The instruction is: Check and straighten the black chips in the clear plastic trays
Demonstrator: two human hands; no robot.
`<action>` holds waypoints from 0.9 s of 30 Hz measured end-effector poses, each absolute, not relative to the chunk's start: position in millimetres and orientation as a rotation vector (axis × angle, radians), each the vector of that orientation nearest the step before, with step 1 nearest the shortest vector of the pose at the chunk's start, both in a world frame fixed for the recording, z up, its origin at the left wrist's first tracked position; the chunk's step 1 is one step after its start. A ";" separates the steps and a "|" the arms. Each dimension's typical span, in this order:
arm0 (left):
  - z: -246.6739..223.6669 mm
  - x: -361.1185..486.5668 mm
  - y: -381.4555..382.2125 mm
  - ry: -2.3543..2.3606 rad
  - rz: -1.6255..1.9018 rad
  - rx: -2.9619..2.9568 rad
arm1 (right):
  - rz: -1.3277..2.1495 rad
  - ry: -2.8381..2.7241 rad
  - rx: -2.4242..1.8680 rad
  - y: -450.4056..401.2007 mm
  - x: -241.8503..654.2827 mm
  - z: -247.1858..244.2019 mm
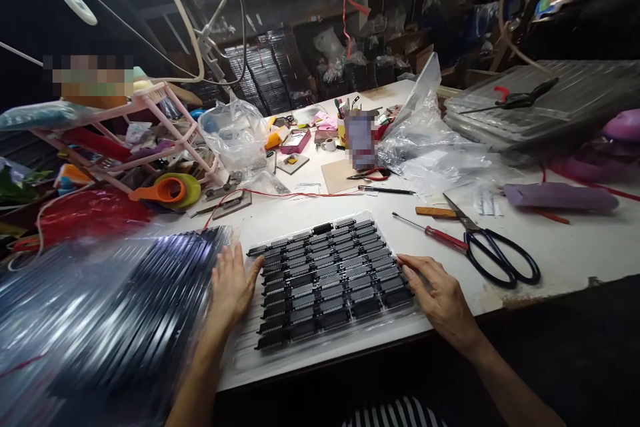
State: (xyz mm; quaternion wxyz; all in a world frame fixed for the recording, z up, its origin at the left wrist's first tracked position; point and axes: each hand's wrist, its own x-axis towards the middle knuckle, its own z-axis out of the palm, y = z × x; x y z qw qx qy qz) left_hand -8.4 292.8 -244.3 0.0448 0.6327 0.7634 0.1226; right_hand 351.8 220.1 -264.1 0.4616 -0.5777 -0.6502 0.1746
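Observation:
A clear plastic tray (249,240) lies on the white table, filled with rows of black connector-like parts (330,273) with fine pins along their edges. At the tray's left side is my left hand (234,283), open, its fingers spread and its thumb reaching over the parts at the edge. Its other fingers lie next to a stack of plastic-wrapped trays (165,287). My right hand (440,297) is closed at the tray's right edge, with thumb and forefinger on the rim. One part near the back row sits slightly raised.
Right of the tray lie a red-handled screwdriver (443,238) and large black scissors (493,257). A pink rack (150,127) stands at the left with an orange tape holder (170,190). Behind are clear plastic bags (235,133) and pliers (375,175). Stacked clear trays (500,113) stand at the right.

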 end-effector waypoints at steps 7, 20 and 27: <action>-248.2 -2.8 289.9 2.217 0.255 1.915 | 0.430 -1.602 -1.423 218.0 353.3 -263.5; -238.3 12.7 279.2 2.085 0.271 1.959 | 0.450 -1.607 -1.414 218.4 358.6 -267.2; -244.1 22.8 288.0 1.965 0.332 2.047 | 0.395 -1.611 -1.399 221.2 359.5 -271.7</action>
